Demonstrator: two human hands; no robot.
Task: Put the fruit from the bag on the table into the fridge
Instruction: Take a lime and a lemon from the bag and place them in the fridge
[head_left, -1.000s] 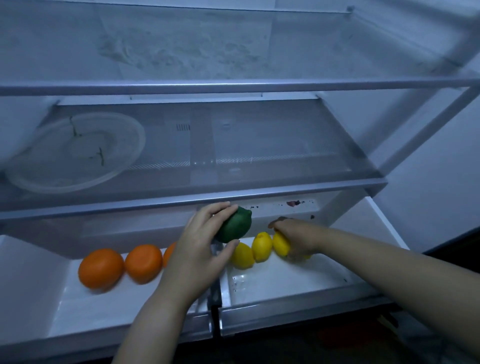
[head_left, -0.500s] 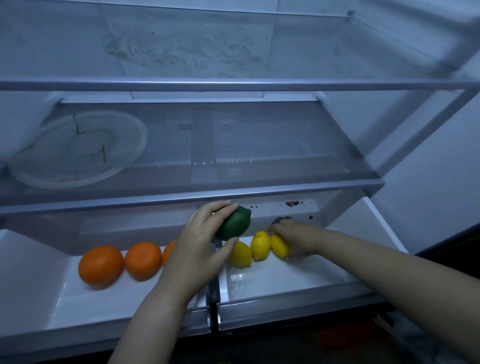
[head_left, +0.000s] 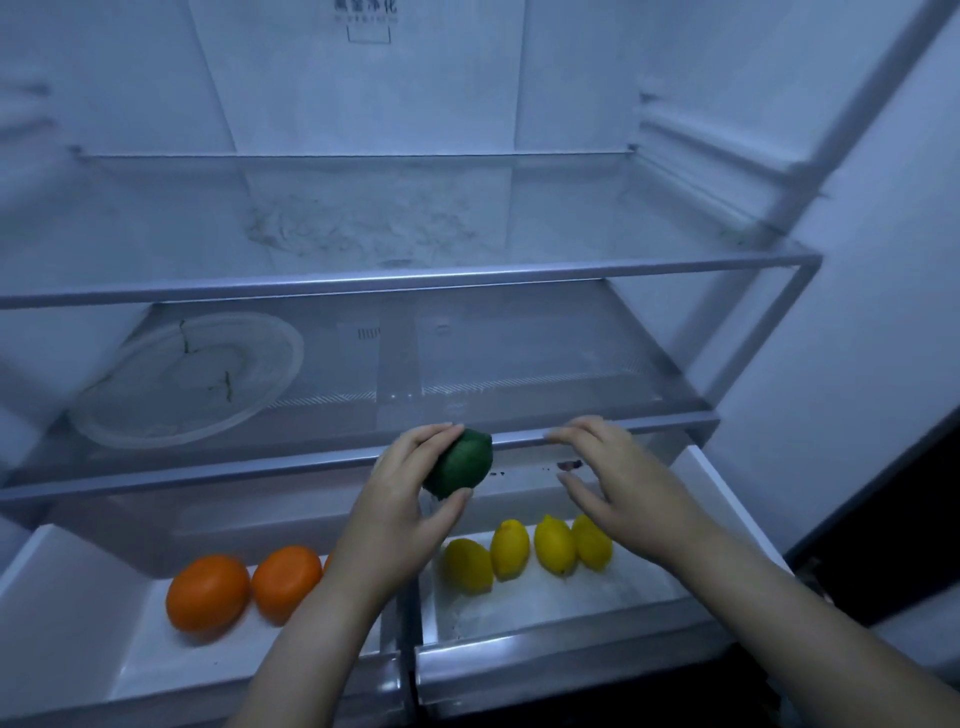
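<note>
Left hand (head_left: 395, 514) holds a green fruit (head_left: 461, 463) above 2 open drawers. Right hand (head_left: 618, 483) is empty, fingers spread wide, over 4 lemons (head_left: 511, 550) in the right drawer (head_left: 571, 649).

Inside a household fridge, most likely in a home kitchen.
The open fridge (head_left: 571, 78) has white walls, glass shelves (head_left: 395, 283) with metal-trimmed front edges, and two pull-out crisper drawers (head_left: 571, 662) side by side at the bottom. Oranges (head_left: 208, 592) lie in the left drawer and lemons (head_left: 555, 543) in the right. A clear plate (head_left: 187, 379) sits on the lowest shelf.
</note>
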